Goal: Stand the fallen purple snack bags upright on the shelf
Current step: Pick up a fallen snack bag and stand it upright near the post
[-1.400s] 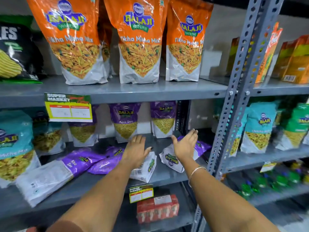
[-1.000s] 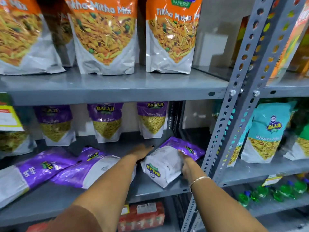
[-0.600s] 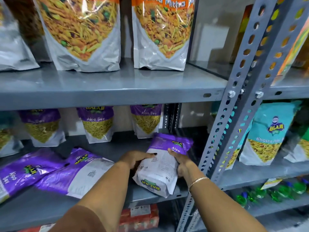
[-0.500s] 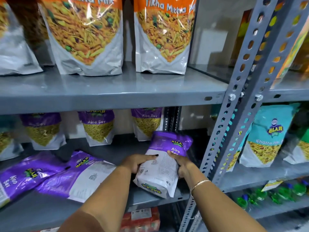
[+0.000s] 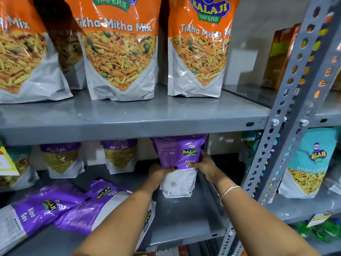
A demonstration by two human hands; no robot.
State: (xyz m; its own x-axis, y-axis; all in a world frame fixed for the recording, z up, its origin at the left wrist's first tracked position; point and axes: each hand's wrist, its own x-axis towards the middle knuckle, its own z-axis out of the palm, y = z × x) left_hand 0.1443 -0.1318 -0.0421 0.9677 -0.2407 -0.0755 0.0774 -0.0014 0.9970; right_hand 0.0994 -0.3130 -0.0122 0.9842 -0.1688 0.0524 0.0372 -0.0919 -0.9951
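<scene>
A purple and white snack bag [image 5: 180, 157] stands upright at the right end of the grey middle shelf [image 5: 186, 224], its back side facing me. My left hand [image 5: 159, 171] grips its left edge and my right hand [image 5: 204, 166] grips its right edge. Two more purple bags lie flat on the same shelf: one at the far left [image 5: 31, 217], one beside it [image 5: 92, 207], partly under my left forearm. Two upright purple bags [image 5: 61, 159] [image 5: 120, 156] stand along the back.
Large orange snack bags [image 5: 120, 52] fill the shelf above, whose front lip [image 5: 129, 128] hangs just over the held bag. A perforated grey upright [image 5: 280, 130] borders the bay on the right. Teal bags [image 5: 310, 163] stand in the neighbouring bay.
Both hands took hold of the fallen bag at the right, lifted it and turned it from lying flat to standing upright, farther back on the shelf. The camera moved closer.
</scene>
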